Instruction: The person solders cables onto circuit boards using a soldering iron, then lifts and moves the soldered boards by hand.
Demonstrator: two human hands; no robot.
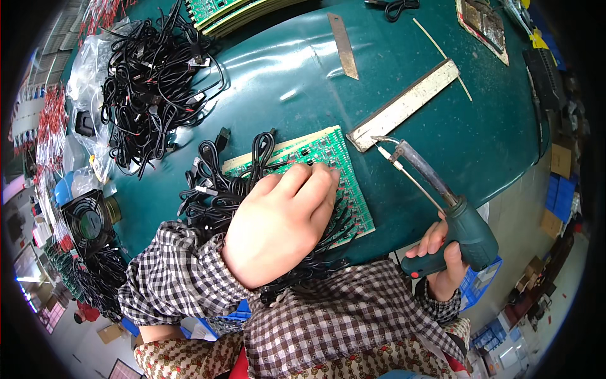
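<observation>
My left hand point(281, 218) arches palm-down over the circuit board point(358, 197) on the bench point(271, 82), whether gripping I can't tell; my right hand point(449, 264) clasps the soldering gun point(475, 237), angled forward-left.

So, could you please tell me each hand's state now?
Left hand: curled over the green rectangular circuit board; grip cannot be told.
Right hand: closed around the dark-green plastic soldering gun.

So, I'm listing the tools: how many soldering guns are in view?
1: the green soldering gun, held in the right hand, its tip near the white bar on the table. Others may be hidden.
</observation>
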